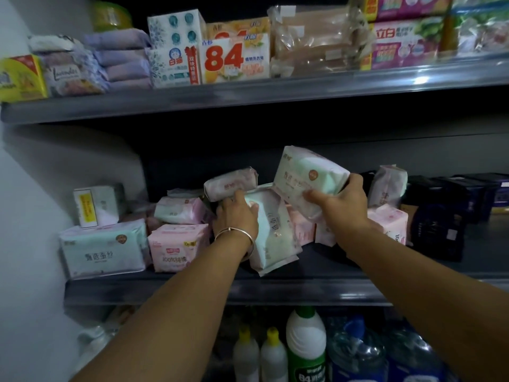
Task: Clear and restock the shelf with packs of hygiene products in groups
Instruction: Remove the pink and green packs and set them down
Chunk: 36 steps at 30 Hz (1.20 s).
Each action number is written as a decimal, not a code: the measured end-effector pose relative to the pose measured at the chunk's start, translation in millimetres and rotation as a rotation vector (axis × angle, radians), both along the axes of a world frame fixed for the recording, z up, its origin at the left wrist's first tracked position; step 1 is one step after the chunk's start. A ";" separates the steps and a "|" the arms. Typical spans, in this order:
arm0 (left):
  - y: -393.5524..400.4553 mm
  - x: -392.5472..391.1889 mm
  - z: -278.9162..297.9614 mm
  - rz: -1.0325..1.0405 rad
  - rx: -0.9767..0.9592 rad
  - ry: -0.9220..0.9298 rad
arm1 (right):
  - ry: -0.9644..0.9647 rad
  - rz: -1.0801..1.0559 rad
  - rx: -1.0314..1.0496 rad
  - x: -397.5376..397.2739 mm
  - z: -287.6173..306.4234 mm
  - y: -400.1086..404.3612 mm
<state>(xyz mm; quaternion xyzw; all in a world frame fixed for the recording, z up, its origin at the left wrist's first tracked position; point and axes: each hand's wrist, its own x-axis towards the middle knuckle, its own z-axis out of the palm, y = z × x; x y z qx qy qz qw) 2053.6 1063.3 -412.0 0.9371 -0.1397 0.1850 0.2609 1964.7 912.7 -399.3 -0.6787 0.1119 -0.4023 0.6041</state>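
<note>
Pale-green pad pack sits tilted in my right hand, fingers curled under it, lifted above the middle shelf. My left hand, nearer the pile, grips a pink pack; another green pack lies lengthwise between my hands.

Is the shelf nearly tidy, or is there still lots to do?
About midway, it seems. Done: a mint pack and a pink pack stand neatly at the shelf front, on the left. In hand: the right hand lifts a big pack; the left hand holds a small pack. Left: the loose heap in the middle needs grouping.
</note>
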 end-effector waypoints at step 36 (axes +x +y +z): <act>94.6 27.3 -8.7 0.092 0.418 0.209 | -0.045 0.129 0.184 19.6 -14.3 35.0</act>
